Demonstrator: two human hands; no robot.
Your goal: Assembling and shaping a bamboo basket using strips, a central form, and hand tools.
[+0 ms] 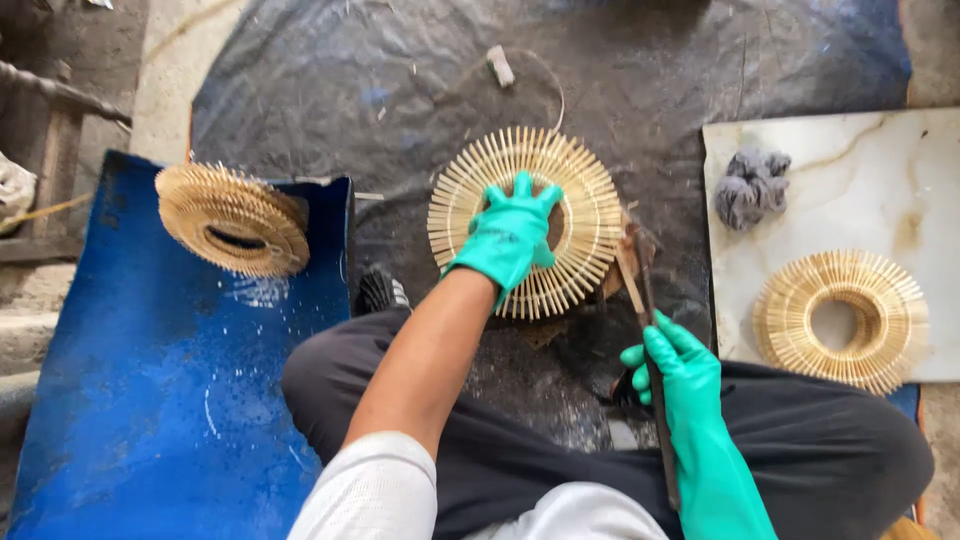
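My left hand (510, 235), in a green glove, presses flat on the middle of a round ring of radiating wooden sticks (590, 200) lying on a dark sheet. My right hand (675, 370), also gloved in green, grips the handle of a long rusty blade (635, 270), whose tip rests against the ring's right edge. My crossed legs in dark trousers fill the lower part of the view.
A second stick ring (235, 220) sits tilted on a blue mat (150, 400) at the left. A third ring (840, 318) lies on a white marble slab (860, 170) at the right, beside a wad of grey steel wool (750, 185). The dark plastic sheet (400, 90) covers the ground.
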